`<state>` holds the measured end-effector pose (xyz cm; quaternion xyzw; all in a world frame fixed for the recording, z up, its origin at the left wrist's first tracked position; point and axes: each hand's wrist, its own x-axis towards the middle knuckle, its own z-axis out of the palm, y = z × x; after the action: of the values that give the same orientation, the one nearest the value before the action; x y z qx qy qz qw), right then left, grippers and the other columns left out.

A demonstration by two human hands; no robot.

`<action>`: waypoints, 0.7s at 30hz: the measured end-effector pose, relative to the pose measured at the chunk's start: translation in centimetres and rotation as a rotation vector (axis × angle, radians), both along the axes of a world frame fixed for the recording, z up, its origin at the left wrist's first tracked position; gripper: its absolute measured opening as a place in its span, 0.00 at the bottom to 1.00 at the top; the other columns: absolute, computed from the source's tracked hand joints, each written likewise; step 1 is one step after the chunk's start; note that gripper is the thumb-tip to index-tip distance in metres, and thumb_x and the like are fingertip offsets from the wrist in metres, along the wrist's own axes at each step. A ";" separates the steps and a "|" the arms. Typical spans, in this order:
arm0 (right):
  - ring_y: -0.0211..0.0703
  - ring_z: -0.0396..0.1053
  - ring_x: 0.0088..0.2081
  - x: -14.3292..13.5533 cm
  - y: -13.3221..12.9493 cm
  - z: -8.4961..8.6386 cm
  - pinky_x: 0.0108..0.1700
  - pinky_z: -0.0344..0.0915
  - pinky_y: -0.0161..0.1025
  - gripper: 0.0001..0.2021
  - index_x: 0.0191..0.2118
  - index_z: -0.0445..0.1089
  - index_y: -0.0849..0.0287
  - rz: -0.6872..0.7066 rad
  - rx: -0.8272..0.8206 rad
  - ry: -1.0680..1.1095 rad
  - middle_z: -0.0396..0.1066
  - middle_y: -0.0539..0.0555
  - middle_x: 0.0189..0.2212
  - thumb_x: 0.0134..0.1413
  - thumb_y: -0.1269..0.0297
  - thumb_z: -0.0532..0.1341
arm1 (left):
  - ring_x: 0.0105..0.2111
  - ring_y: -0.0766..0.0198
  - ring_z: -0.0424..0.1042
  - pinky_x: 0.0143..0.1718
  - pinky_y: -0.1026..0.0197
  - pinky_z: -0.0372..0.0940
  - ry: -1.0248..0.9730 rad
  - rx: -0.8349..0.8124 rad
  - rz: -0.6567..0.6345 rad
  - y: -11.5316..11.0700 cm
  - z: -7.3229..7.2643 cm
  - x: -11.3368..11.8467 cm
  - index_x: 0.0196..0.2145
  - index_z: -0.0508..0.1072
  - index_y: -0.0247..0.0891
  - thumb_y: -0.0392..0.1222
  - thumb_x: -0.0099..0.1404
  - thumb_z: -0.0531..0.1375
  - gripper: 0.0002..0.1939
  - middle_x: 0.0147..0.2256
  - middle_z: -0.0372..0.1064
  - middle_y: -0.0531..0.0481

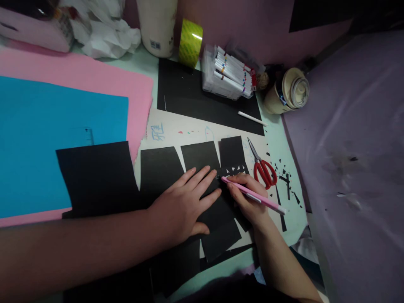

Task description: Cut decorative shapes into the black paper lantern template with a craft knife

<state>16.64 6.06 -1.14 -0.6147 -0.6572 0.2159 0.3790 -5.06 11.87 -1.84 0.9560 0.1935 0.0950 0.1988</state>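
Observation:
My left hand (pixel 183 206) lies flat with fingers spread on a sheet of black paper (pixel 217 227), pressing it against the layers beneath. In my right hand (pixel 251 202) is a slim pink pen-style craft knife (pixel 261 200), gripped near its front end. Its tip touches the black paper just beyond my left fingertips; the fine point is too small to make out. Beside the tip, a narrow black strip (pixel 232 151) has small triangular openings that show the pale sheet below. Red-handled scissors (pixel 262 168) rest just right of that strip, with their blades pointing away.
Black paper scraps (pixel 288 185) are scattered near the right edge. Toward the back stand a box of white markers (pixel 232 73), a yellow tape roll (pixel 190 42) and a lidded cup (pixel 287 92). A white stick (pixel 251 118) lies nearby. Blue paper (pixel 63 113) covers pink paper (pixel 140 92) on the left.

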 end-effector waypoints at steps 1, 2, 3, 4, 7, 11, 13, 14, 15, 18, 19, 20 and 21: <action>0.38 0.74 0.34 0.1 0.0 0.1 0.36 0.70 0.35 0.07 0.40 0.73 0.54 0.000 -0.020 -0.002 0.77 0.50 0.34 0.57 0.72 0.63 | 0.68 0.43 0.44 0.66 0.42 0.44 0.001 0.001 0.000 0.0 0.0 0.0 0.64 0.61 0.41 0.66 0.54 0.65 0.46 0.68 0.45 0.34; 0.38 0.74 0.33 0.1 0.0 0.2 0.35 0.70 0.34 0.06 0.39 0.73 0.54 -0.007 -0.035 -0.001 0.77 0.49 0.33 0.57 0.71 0.63 | 0.68 0.43 0.44 0.66 0.42 0.44 0.002 0.003 0.001 0.0 0.1 0.0 0.64 0.61 0.41 0.66 0.55 0.65 0.45 0.68 0.45 0.34; 0.37 0.74 0.32 0.2 -0.1 0.2 0.34 0.69 0.34 0.05 0.39 0.73 0.54 -0.016 -0.043 0.002 0.77 0.49 0.33 0.57 0.71 0.63 | 0.68 0.43 0.44 0.66 0.42 0.45 0.003 0.004 0.001 0.0 0.1 0.0 0.64 0.61 0.41 0.66 0.55 0.65 0.45 0.68 0.45 0.34; 0.37 0.73 0.31 0.3 -0.1 0.2 0.33 0.69 0.33 0.05 0.38 0.73 0.54 -0.025 -0.048 0.006 0.76 0.49 0.32 0.58 0.71 0.62 | 0.68 0.43 0.44 0.66 0.42 0.44 0.003 0.005 0.002 0.0 0.1 0.0 0.64 0.61 0.41 0.66 0.55 0.65 0.46 0.68 0.45 0.34; 0.36 0.73 0.30 0.4 -0.2 0.2 0.32 0.68 0.33 0.03 0.37 0.73 0.54 -0.047 -0.065 0.011 0.76 0.49 0.31 0.58 0.70 0.62 | 0.68 0.43 0.44 0.66 0.42 0.44 0.002 0.008 0.002 0.0 0.0 0.0 0.64 0.61 0.41 0.66 0.54 0.65 0.46 0.68 0.45 0.34; 0.37 0.73 0.30 0.5 -0.2 -0.1 0.31 0.68 0.34 0.03 0.38 0.74 0.54 -0.082 -0.110 0.030 0.76 0.49 0.31 0.58 0.68 0.63 | 0.68 0.43 0.44 0.66 0.43 0.44 0.002 0.010 0.002 0.0 0.0 0.0 0.64 0.61 0.41 0.66 0.54 0.65 0.46 0.68 0.44 0.34; 0.36 0.73 0.30 0.5 -0.2 -0.2 0.31 0.69 0.33 0.04 0.39 0.74 0.53 -0.099 -0.122 0.063 0.76 0.49 0.31 0.57 0.67 0.64 | 0.68 0.43 0.44 0.66 0.43 0.44 0.004 0.013 0.003 0.0 0.0 0.0 0.64 0.61 0.41 0.66 0.54 0.65 0.46 0.68 0.44 0.34; 0.36 0.73 0.29 0.5 -0.2 -0.2 0.31 0.69 0.33 0.04 0.39 0.74 0.53 -0.103 -0.122 0.079 0.77 0.48 0.31 0.57 0.67 0.64 | 0.68 0.43 0.44 0.66 0.43 0.43 0.009 0.014 0.002 0.0 0.0 0.0 0.64 0.61 0.41 0.66 0.54 0.65 0.46 0.68 0.44 0.34; 0.36 0.73 0.29 0.4 -0.2 -0.3 0.31 0.69 0.33 0.04 0.39 0.74 0.53 -0.104 -0.122 0.093 0.77 0.48 0.31 0.57 0.67 0.64 | 0.68 0.43 0.44 0.66 0.43 0.43 0.015 0.014 0.000 0.0 0.0 0.0 0.64 0.61 0.41 0.66 0.54 0.65 0.46 0.68 0.44 0.34; 0.37 0.73 0.30 0.3 -0.3 -0.3 0.32 0.69 0.34 0.04 0.38 0.74 0.53 -0.115 -0.100 0.113 0.77 0.49 0.32 0.58 0.67 0.64 | 0.68 0.44 0.43 0.66 0.43 0.43 0.029 0.015 -0.006 0.0 0.1 0.1 0.64 0.61 0.41 0.67 0.55 0.64 0.46 0.68 0.43 0.34; 0.37 0.73 0.30 0.2 -0.2 -0.3 0.32 0.70 0.34 0.03 0.38 0.74 0.54 -0.120 -0.090 0.115 0.77 0.50 0.32 0.58 0.67 0.63 | 0.68 0.44 0.43 0.66 0.43 0.43 0.032 0.014 -0.006 0.0 0.1 0.1 0.64 0.60 0.41 0.67 0.55 0.64 0.46 0.68 0.43 0.34; 0.37 0.73 0.30 0.2 -0.2 -0.3 0.31 0.70 0.34 0.03 0.38 0.74 0.54 -0.124 -0.082 0.114 0.77 0.50 0.32 0.58 0.67 0.63 | 0.68 0.44 0.43 0.66 0.43 0.42 0.031 0.013 -0.006 0.0 0.1 0.1 0.64 0.60 0.41 0.67 0.55 0.64 0.46 0.68 0.43 0.34; 0.37 0.73 0.30 0.1 -0.2 -0.2 0.31 0.70 0.35 0.03 0.38 0.75 0.55 -0.127 -0.075 0.108 0.77 0.51 0.32 0.58 0.67 0.63 | 0.69 0.44 0.43 0.66 0.43 0.42 0.030 0.011 -0.006 0.0 0.1 0.1 0.64 0.60 0.41 0.67 0.55 0.64 0.46 0.68 0.43 0.34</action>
<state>16.75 5.85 -1.36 -0.6566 -0.5869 0.2486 0.4034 -5.00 11.91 -1.75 0.9591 0.1928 0.0813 0.1909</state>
